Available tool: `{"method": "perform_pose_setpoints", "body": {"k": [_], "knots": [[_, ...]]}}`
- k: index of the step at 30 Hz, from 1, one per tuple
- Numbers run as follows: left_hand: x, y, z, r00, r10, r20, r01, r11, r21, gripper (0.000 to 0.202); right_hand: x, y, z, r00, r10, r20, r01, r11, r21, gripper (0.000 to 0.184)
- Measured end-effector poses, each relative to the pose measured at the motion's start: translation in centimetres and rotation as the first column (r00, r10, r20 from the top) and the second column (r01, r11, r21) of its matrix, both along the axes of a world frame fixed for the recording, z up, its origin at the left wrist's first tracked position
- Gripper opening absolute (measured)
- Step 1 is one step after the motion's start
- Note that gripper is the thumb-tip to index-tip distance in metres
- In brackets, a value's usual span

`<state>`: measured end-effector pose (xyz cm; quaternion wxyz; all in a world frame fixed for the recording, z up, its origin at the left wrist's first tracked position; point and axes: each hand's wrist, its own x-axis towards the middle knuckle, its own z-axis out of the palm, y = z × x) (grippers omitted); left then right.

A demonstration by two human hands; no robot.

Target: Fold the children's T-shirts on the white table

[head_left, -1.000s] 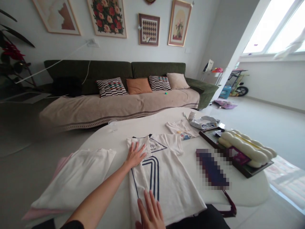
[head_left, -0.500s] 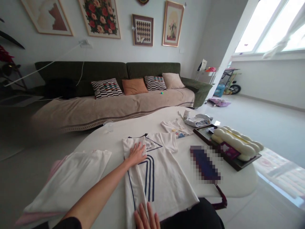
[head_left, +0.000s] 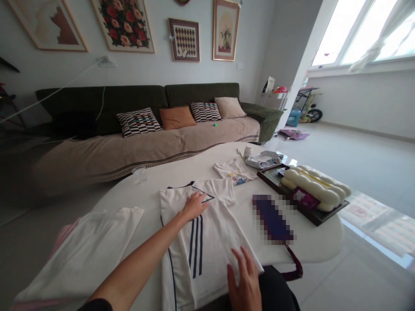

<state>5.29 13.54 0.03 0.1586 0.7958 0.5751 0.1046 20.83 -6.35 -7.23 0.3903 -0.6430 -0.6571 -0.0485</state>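
Observation:
A white T-shirt (head_left: 215,242) with navy stripes and navy piping lies on the white table, its left side folded over toward the middle. My left hand (head_left: 193,206) rests on its upper part near the printed collar area, fingers spread and partly covering the lettering. Over the shirt's lower right part, close to the hem, is my right hand (head_left: 245,276) with fingers apart and nothing in it. Whether the right fingertips touch the cloth I cannot tell. Left of the shirt, a white garment (head_left: 87,246) lies flat over a pink one.
On the white table (head_left: 155,170) are a small printed shirt (head_left: 235,171), a silvery packet (head_left: 264,160), a white bottle (head_left: 247,152), a clear cup (head_left: 140,174) and a dark tray (head_left: 319,219) bearing a cream puffy box (head_left: 316,185). A green sofa (head_left: 136,97) stands behind.
My right hand has moved right across the shirt's lower edge. The left hand has shifted slightly right over the lettering. The whole view has turned a little.

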Motion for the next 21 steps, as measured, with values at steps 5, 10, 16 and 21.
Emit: {"method": "perform_pose_setpoints", "body": {"k": [5, 10, 16, 21], "knots": [[9.1, 1.1, -0.4, 0.990, 0.000, 0.139, -0.001, 1.000, 0.004, 0.041, 3.4, 2.5, 0.4, 0.977, -0.169, 0.129, 0.183, 0.977, -0.110, 0.044], [11.8, 2.1, -2.2, 0.913, 0.207, 0.352, -0.185, 0.978, -0.095, 0.021, 4.5, 2.6, 0.4, 0.940, -0.262, 0.220, 0.316, 0.911, -0.266, 0.031], [7.2, 4.2, -2.3, 0.578, 0.489, 0.653, -0.334, 0.872, -0.357, 0.015, 4.0, 2.6, 2.6, 0.997, -0.073, -0.036, 0.066, 0.981, -0.181, 0.009], [-1.3, 2.2, -2.2, 0.222, 0.579, 0.785, -0.321, 0.803, -0.502, 0.024, 0.3, 1.1, 2.0, 0.927, 0.375, -0.026, -0.375, 0.927, -0.011, 0.024]]}}
